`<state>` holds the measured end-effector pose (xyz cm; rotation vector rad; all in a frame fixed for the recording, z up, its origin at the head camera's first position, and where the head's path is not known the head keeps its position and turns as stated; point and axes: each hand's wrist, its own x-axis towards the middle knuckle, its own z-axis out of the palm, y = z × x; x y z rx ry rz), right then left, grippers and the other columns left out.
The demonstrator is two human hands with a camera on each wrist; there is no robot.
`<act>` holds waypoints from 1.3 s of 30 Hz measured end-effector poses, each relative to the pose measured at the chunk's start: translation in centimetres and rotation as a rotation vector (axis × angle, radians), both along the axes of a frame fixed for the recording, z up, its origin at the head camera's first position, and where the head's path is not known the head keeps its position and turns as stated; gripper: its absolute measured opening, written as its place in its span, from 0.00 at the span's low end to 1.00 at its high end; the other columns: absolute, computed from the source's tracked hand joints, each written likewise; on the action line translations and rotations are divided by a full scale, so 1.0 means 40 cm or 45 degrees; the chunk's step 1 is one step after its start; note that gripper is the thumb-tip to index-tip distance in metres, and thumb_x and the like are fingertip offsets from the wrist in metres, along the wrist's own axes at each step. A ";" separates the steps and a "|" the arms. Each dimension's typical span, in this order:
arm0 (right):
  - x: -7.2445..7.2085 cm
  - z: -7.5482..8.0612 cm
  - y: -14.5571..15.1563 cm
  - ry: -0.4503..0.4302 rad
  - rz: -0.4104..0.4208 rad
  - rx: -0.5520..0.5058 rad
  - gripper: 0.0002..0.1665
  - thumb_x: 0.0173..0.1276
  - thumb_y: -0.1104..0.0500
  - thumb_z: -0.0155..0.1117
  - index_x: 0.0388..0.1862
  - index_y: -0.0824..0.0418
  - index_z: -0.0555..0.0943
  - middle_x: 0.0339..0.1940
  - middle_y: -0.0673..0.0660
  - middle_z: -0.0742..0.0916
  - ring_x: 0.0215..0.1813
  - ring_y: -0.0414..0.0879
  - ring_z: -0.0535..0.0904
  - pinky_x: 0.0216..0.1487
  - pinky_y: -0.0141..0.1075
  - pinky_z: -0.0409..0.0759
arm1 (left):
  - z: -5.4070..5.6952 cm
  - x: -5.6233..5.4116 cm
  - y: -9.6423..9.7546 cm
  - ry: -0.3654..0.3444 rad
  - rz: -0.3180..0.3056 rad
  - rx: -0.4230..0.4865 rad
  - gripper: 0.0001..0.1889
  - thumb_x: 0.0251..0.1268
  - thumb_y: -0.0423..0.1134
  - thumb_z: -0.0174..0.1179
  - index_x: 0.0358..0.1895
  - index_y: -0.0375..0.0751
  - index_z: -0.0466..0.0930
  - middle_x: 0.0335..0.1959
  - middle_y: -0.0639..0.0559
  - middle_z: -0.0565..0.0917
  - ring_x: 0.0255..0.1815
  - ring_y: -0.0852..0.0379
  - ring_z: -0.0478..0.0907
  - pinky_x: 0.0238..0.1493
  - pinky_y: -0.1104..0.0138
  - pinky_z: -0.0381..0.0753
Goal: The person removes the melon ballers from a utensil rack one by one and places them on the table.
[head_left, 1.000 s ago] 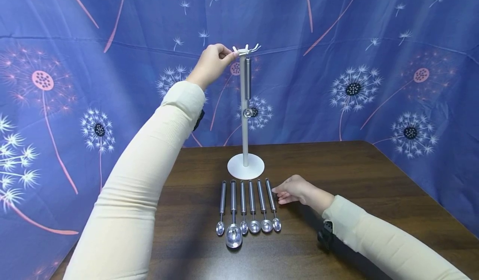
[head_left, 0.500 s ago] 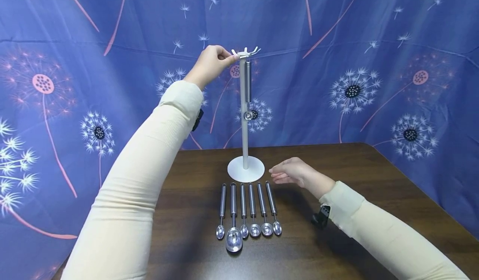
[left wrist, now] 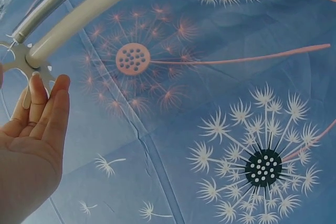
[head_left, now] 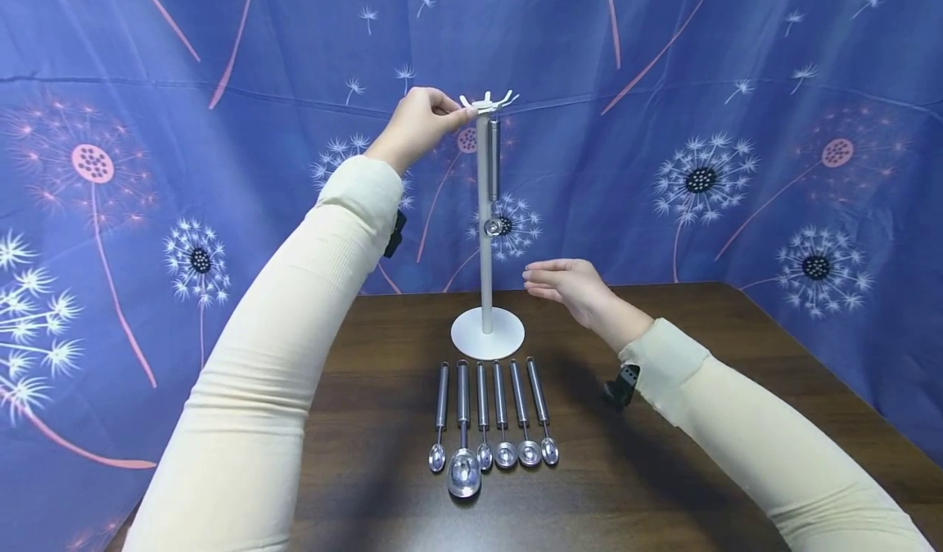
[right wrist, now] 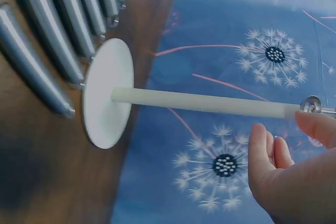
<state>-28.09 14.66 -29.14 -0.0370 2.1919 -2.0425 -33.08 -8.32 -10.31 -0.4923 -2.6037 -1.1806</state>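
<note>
At the top of a white stand (head_left: 485, 273), my left hand (head_left: 423, 126) pinches one arm of the hook rack (left wrist: 21, 59) between thumb and fingers. From another hook hangs a small metal scoop (head_left: 494, 163), handle up and bowl down along the pole. My right hand (head_left: 578, 290) is held in the air to the right of the pole, fingers loosely extended and nothing in it. In front of the stand's round base (head_left: 471, 341), several metal scoops lie side by side, handles away from me; one large scoop (head_left: 464, 474) has a much bigger bowl than the others.
Everything stands on a dark brown wooden table (head_left: 633, 486). Behind it hangs a blue cloth (head_left: 589, 11) printed with dandelions, close past the table's back edge.
My right hand has risen from beside the rightmost scoop's handle to the height of the table's back edge, near the pole. My left hand has kept its hold on the rack.
</note>
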 end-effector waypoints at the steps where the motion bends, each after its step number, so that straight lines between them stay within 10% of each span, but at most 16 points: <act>1: -0.005 0.012 -0.006 0.012 -0.012 -0.009 0.24 0.75 0.65 0.51 0.67 0.73 0.68 0.67 0.68 0.74 0.64 0.55 0.76 0.63 0.37 0.76 | 0.001 0.001 0.000 -0.005 0.000 0.005 0.22 0.67 0.52 0.59 0.54 0.38 0.79 0.42 0.55 0.81 0.41 0.64 0.74 0.47 0.70 0.75; 20: -0.069 0.199 -0.112 0.310 -0.132 -0.061 0.28 0.68 0.60 0.64 0.66 0.64 0.72 0.61 0.61 0.79 0.62 0.51 0.77 0.66 0.40 0.74 | 0.006 0.009 -0.010 -0.021 0.008 0.058 0.22 0.66 0.52 0.61 0.53 0.38 0.82 0.31 0.60 0.79 0.38 0.64 0.76 0.47 0.70 0.76; 39: -0.106 0.228 -0.135 0.500 -0.137 -0.048 0.22 0.71 0.63 0.59 0.63 0.66 0.75 0.49 0.56 0.83 0.48 0.42 0.80 0.60 0.38 0.78 | 0.004 0.012 0.007 -0.032 0.036 0.129 0.21 0.64 0.52 0.63 0.50 0.39 0.84 0.33 0.57 0.83 0.40 0.61 0.80 0.48 0.71 0.79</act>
